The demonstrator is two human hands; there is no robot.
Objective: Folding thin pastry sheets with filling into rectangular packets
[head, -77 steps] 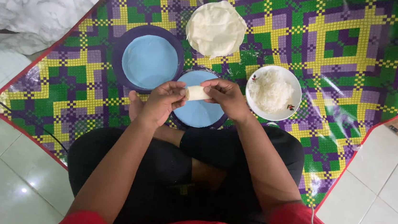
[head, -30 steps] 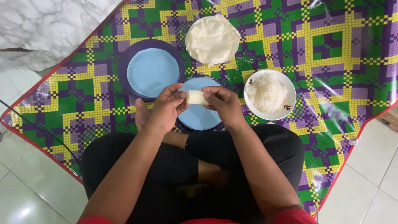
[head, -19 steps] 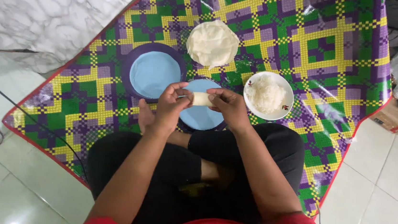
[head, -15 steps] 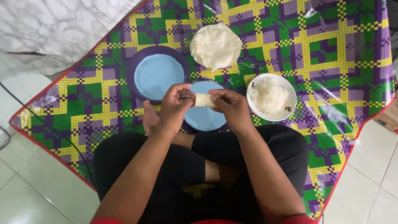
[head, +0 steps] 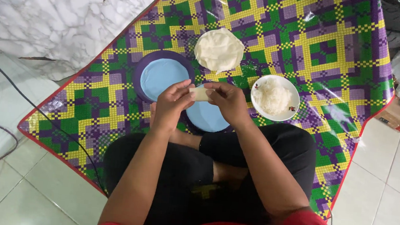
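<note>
Together, both hands (head: 171, 106) (head: 230, 100) pinch a pale roll (head: 200, 94) above a blue plate (head: 208, 117).

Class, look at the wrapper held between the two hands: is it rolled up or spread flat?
Rolled up: the wrapper forms a short pale cylinder.

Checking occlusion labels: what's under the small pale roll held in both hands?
Below the pale roll, pinched between left hand and right hand, sits a light blue plate on the checkered mat. The hands hide part of the plate.
</note>
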